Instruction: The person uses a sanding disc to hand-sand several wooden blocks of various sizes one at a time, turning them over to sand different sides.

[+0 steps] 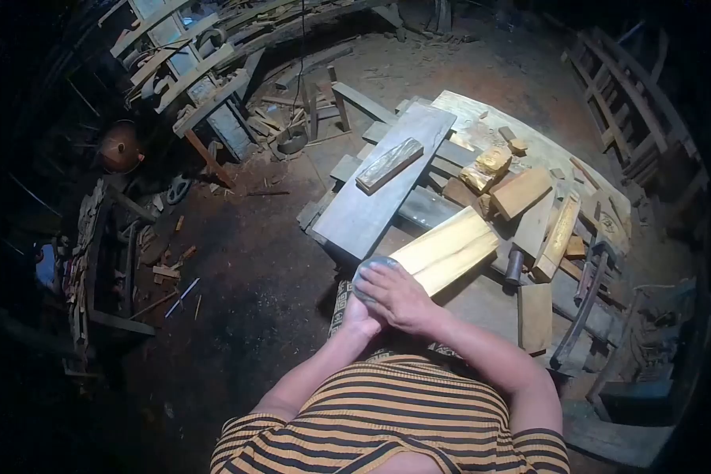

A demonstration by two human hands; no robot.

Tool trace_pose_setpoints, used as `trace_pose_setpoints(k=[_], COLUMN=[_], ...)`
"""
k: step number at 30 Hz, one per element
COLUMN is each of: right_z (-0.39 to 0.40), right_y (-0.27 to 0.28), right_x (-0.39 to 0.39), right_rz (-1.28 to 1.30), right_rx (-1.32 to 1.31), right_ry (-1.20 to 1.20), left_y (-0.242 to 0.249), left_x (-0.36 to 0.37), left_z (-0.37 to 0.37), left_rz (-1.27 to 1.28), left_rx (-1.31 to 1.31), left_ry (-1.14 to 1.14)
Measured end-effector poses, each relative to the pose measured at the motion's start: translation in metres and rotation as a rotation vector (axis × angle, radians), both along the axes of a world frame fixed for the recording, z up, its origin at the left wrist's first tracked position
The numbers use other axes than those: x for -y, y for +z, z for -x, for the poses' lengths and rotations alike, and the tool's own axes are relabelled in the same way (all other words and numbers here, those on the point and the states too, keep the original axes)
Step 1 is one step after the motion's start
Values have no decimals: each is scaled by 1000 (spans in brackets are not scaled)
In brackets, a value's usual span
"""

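A round grey-green disc (pixel 363 293), whose exact kind I cannot make out, is held close in front of my body. My right hand (pixel 403 297) lies over its top, fingers together and pressed down on it. Beneath it is my left hand (pixel 361 317), supporting the disc from the near side; its fingers are mostly hidden. Just beyond my right hand, a pale yellow wood block (pixel 450 249) rests on the workbench, its near end partly covered by that hand. Left of the block lies a long grey board (pixel 387 182) with a smaller wood block (pixel 389 166) on it.
Several wood blocks (pixel 521 193) and offcuts crowd the bench's right side, with a dark cylinder (pixel 514 267) and a curved dark tool (pixel 584 312). Wooden racks (pixel 632 103) stand at far right, stacked timber (pixel 205 71) at back left. Scraps litter the dirt floor (pixel 237 268).
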State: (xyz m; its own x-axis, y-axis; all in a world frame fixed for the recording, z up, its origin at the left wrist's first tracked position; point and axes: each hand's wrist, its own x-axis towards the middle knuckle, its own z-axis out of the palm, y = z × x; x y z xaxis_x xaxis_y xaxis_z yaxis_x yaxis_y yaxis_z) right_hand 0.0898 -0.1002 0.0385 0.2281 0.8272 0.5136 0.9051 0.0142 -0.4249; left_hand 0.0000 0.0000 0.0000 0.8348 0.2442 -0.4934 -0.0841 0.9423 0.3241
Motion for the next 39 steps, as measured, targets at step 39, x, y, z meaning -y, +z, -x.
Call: trace_pose_setpoints(k=[39], right_z=[-126], right_y=[-35], right_x=[68], right_rz=[-103], right_rx=[132], right_ry=[-770], left_y=[-2], left_x=[1], left_z=[-5], left_rz=[-87], left_rx=[75], left_ry=[-51])
